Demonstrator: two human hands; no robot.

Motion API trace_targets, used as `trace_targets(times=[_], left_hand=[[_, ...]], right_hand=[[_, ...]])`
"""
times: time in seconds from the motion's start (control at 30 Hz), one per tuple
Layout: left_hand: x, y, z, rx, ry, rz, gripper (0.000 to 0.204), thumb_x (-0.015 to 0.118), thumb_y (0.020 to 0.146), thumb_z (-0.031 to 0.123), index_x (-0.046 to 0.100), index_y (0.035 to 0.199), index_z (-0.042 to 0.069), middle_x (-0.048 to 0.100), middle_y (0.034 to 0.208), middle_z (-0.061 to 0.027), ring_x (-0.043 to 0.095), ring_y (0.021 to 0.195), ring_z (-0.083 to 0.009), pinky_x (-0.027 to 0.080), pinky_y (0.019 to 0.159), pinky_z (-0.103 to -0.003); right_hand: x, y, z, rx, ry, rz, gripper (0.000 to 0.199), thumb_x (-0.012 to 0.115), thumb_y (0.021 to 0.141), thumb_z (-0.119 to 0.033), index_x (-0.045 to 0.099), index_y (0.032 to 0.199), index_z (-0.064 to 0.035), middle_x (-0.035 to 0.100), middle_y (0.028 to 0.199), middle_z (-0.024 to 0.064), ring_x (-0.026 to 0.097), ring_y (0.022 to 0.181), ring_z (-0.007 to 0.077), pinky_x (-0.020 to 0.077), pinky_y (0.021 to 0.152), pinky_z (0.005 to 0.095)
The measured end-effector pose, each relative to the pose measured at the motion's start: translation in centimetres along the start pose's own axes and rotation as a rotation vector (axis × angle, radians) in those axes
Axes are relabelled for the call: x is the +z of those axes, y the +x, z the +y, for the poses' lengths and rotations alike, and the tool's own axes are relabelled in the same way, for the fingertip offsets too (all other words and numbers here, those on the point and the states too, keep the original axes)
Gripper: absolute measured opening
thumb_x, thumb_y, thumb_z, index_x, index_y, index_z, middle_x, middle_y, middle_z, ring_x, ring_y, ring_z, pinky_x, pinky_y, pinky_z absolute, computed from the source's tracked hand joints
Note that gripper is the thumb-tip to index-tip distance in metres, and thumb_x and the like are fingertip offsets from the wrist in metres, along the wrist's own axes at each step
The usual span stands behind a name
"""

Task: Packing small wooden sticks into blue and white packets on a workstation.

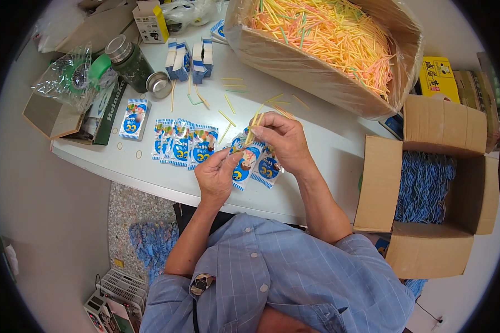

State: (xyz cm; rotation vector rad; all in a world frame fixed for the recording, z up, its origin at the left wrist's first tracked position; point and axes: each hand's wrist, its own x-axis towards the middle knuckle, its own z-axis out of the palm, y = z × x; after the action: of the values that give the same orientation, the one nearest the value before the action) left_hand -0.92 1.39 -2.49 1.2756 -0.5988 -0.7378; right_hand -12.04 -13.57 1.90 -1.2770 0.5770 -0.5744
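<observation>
Above the near side of the white table, my left hand (215, 175) is closed on a small blue-and-white printed packet (245, 168). Thin yellow sticks (256, 117) are pinched in my right hand (286, 143), just over the packet's upper end. Whether the stick ends are inside the packet is hidden by my fingers. A second packet (268, 170) of the same print shows beneath the right hand. Left of my hands lies an overlapping row of such packets (181, 144), and a packet (134, 119) lies farther left.
A large lined carton (311, 61) of coloured sticks stands at the back right. Loose sticks (226, 119) and rubber bands (139, 155) lie about. Bundled packets (178, 60), a dark flask (130, 64) and its metal cup (159, 84) stand behind. An open box (380, 186) holds blue strips at right.
</observation>
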Motion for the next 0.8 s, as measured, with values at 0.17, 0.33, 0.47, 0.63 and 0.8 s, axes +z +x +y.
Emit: trace_targets(times=[0.17,0.33,0.47,0.63,0.8], left_hand=[[0.2,0.3,0.1,-0.029,-0.03,0.005,0.027,0.074,0.092,0.013,0.071,0.111,-0.006,0.073,0.089,-0.0039,0.061,0.078,-0.0049,0.051,0.069,-0.02],[0.2,0.5,-0.1,-0.07,0.003,-0.005,0.027,0.073,0.092,0.014,0.071,0.11,-0.006,0.072,0.088,-0.0033,0.06,0.077,-0.0044,0.049,0.068,-0.02],[0.3,0.6,-0.1,-0.062,0.012,-0.004,0.026,0.073,0.092,0.013,0.072,0.11,-0.006,0.072,0.087,-0.0027,0.059,0.077,-0.0042,0.048,0.066,-0.019],[0.2,0.6,-0.4,-0.078,0.02,-0.003,0.025,0.073,0.092,0.012,0.072,0.11,-0.006,0.071,0.087,-0.0025,0.059,0.077,-0.0042,0.048,0.066,-0.02],[0.2,0.5,-0.5,-0.064,-0.01,-0.001,0.025,0.073,0.092,0.011,0.071,0.111,-0.006,0.071,0.088,-0.003,0.06,0.078,-0.0045,0.049,0.068,-0.02]], right_hand=[[-0.1,0.2,1.1,0.186,0.359,0.006,0.015,0.067,0.092,-0.008,0.068,0.102,0.0035,0.069,0.097,0.0064,0.063,0.09,0.0115,0.0512,0.086,0.0296],[0.4,-0.2,1.8,0.015,0.166,0.098,0.017,0.067,0.093,-0.009,0.068,0.104,0.0038,0.069,0.098,0.0073,0.064,0.091,0.013,0.0508,0.087,0.0296],[0.7,-0.4,1.7,0.003,0.16,0.161,0.017,0.066,0.094,-0.008,0.068,0.105,0.004,0.069,0.099,0.0078,0.064,0.091,0.0139,0.0507,0.086,0.03],[1.1,-0.4,1.2,-0.051,0.252,0.194,0.018,0.065,0.094,-0.009,0.068,0.105,0.0043,0.069,0.098,0.0082,0.064,0.091,0.0143,0.0507,0.085,0.0309],[1.1,-0.3,1.5,-0.051,0.306,0.192,0.018,0.064,0.094,-0.009,0.068,0.105,0.0044,0.069,0.099,0.0082,0.063,0.091,0.014,0.0507,0.085,0.0311]])
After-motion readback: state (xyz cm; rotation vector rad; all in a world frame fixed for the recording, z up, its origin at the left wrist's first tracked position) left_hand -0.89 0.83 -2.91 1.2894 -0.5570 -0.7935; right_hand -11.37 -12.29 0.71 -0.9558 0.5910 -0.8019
